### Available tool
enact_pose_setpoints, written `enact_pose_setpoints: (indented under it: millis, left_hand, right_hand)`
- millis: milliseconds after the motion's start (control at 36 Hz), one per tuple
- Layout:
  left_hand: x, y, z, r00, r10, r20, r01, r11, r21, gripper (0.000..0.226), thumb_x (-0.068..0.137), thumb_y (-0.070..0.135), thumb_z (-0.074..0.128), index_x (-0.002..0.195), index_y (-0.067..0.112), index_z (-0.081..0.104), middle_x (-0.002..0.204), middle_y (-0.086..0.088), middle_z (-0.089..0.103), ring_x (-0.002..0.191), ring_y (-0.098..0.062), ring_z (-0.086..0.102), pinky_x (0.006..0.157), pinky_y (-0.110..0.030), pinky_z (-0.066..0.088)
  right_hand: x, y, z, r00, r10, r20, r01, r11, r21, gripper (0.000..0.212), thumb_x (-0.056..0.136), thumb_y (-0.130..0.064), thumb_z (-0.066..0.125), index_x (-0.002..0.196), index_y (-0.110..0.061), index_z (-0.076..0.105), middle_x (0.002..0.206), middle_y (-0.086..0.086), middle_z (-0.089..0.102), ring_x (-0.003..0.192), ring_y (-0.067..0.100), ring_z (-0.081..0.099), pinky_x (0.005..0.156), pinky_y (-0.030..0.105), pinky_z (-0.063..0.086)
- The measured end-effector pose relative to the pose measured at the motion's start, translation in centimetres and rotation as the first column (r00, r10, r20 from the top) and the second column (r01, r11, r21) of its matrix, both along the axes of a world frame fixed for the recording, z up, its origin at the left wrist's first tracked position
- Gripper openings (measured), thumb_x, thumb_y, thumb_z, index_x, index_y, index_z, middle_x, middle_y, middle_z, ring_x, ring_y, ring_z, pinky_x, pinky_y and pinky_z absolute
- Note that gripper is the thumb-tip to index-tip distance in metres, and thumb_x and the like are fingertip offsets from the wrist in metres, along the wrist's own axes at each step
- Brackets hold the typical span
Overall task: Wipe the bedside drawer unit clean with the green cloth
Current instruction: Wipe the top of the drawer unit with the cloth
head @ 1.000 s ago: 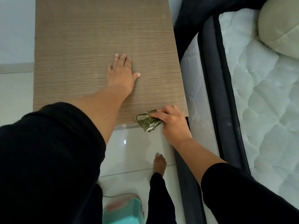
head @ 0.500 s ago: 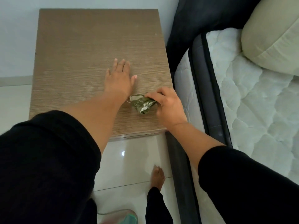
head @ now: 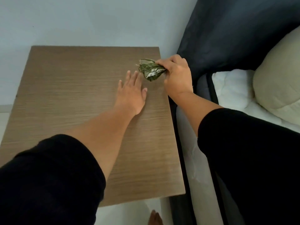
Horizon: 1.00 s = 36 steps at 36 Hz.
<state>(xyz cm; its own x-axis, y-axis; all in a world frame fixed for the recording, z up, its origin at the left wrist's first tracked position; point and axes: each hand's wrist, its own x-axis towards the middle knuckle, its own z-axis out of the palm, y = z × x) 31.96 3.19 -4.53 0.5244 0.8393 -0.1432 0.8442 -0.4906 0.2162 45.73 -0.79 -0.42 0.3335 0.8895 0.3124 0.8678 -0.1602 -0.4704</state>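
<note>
Since half a second before, the right hand (head: 176,75) had carried the crumpled green patterned cloth (head: 150,69) from the near part of the wooden top up toward its far right corner, close beside the dark upholstered headboard (head: 235,33). That hand was closed around the cloth, fingers and thumb bunching it, with a wad sticking out to the left and pressed on the brown wood-grain top of the bedside drawer unit (head: 73,88). The left hand (head: 133,91) lay flat and spread wide on the top, holding nothing, its fingertips just beside the cloth.

To do this stroke well, I judged the cloth wanted opening out flatter, since a tight wad cleans only a narrow strip. Strokes should overlap and run with the grain, reaching the far edge by the pale wall (head: 97,21). The bracing hand would need lifting so the patch beneath it gets wiped too. Only the top was in view; the drawer fronts, if any, could not be seen.

Counted: two hands, one cloth, one drawer unit, one cream pillow (head: 279,82) on the white quilted mattress (head: 232,85) right of the right hand, and one bare foot (head: 155,218) on the floor below.
</note>
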Motion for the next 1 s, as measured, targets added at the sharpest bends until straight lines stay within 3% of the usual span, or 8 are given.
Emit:
enact_pose_setpoints:
  millis: [278,500,778,861,1000]
  left_hand:
    - [3.4,4.7,-2.7,0.995,0.094,0.031,-0.094,0.995,-0.018,0.057,0.1,0.037,0.017,0.151,0.015,0.006,0.16,-0.002,-0.005,0.146,-0.021,-0.012,0.118,-0.046,-0.001]
    - [4.2,5.4,-4.2,0.985,0.147,0.095,-0.153,0.987,0.053,0.057,0.098,0.04,0.013,0.151,0.019,0.006,0.16,0.002,0.002,0.147,-0.017,-0.006,0.118,-0.047,-0.002]
    - [4.2,5.5,-4.3,0.981,0.161,0.113,-0.168,0.984,0.053,0.056,0.099,0.038,0.016,0.151,0.02,0.006,0.16,0.003,0.002,0.147,-0.015,-0.007,0.118,-0.046,-0.004]
    - [4.2,5.5,-4.3,0.979,0.164,0.119,-0.172,0.983,0.058,0.056,0.099,0.038,0.017,0.151,0.02,0.006,0.16,0.003,0.002,0.147,-0.015,-0.006,0.118,-0.046,-0.004]
    - [4.3,5.5,-4.2,0.979,0.166,0.12,-0.175,0.983,0.061,0.055,0.1,0.036,0.018,0.151,0.018,0.009,0.16,0.002,0.005,0.147,-0.015,-0.004,0.118,-0.046,-0.004]
  right_hand:
    - [3.7,8.4,-2.3,0.999,-0.053,-0.013,0.053,0.998,0.026,0.046,0.082,0.009,0.051,0.114,-0.019,0.067,0.106,0.008,0.06,0.101,0.027,0.052,0.088,0.038,0.047]
    - [4.9,12.9,-3.9,0.999,-0.042,-0.018,0.041,0.999,-0.031,0.045,0.083,0.005,0.047,0.116,-0.02,0.066,0.113,0.01,0.058,0.107,0.03,0.051,0.091,0.039,0.046]
    - [5.4,15.0,-5.6,0.999,-0.004,-0.051,-0.01,0.962,-0.272,0.057,0.087,0.008,0.037,0.126,-0.027,0.058,0.127,0.005,0.054,0.12,0.026,0.044,0.105,0.037,0.037]
    - [5.7,15.4,-5.8,0.996,-0.002,-0.084,-0.021,0.961,-0.274,0.059,0.083,0.008,0.039,0.124,-0.029,0.06,0.123,0.005,0.059,0.118,0.026,0.05,0.105,0.036,0.039]
    - [5.8,14.4,-5.5,0.997,0.007,-0.071,-0.027,0.956,-0.292,0.059,0.084,0.009,0.04,0.124,-0.029,0.06,0.122,0.006,0.056,0.12,0.024,0.044,0.106,0.027,0.035]
